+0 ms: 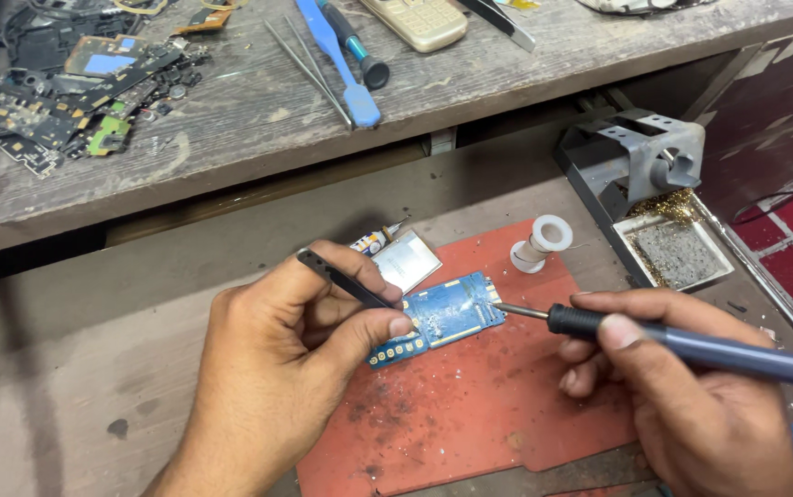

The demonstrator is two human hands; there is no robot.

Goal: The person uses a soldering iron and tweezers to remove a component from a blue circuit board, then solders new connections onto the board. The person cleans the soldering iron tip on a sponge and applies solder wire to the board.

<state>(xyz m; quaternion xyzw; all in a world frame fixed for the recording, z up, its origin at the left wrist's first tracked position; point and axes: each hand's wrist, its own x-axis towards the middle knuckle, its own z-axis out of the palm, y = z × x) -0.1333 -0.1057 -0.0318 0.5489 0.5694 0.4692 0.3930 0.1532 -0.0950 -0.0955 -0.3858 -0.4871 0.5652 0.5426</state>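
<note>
A blue circuit board (pixel 447 316) lies on a red work mat (pixel 470 405). My left hand (pixel 286 368) grips dark tweezers (pixel 346 282), with the thumb resting at the board's left edge. My right hand (pixel 682 387) holds a blue-handled soldering iron (pixel 691 345); its metal tip touches the board's right edge. A small silver metal plate (pixel 407 260) sits just behind the board.
A white solder spool (pixel 544 241) stands at the mat's back edge. A grey soldering iron stand (pixel 640 166) with a sponge tray (pixel 677 253) sits to the right. The raised shelf holds scrap circuit boards (pixel 74 92), a blue brush (pixel 341 64), metal tweezers (pixel 309 69) and a beige phone (pixel 419 20).
</note>
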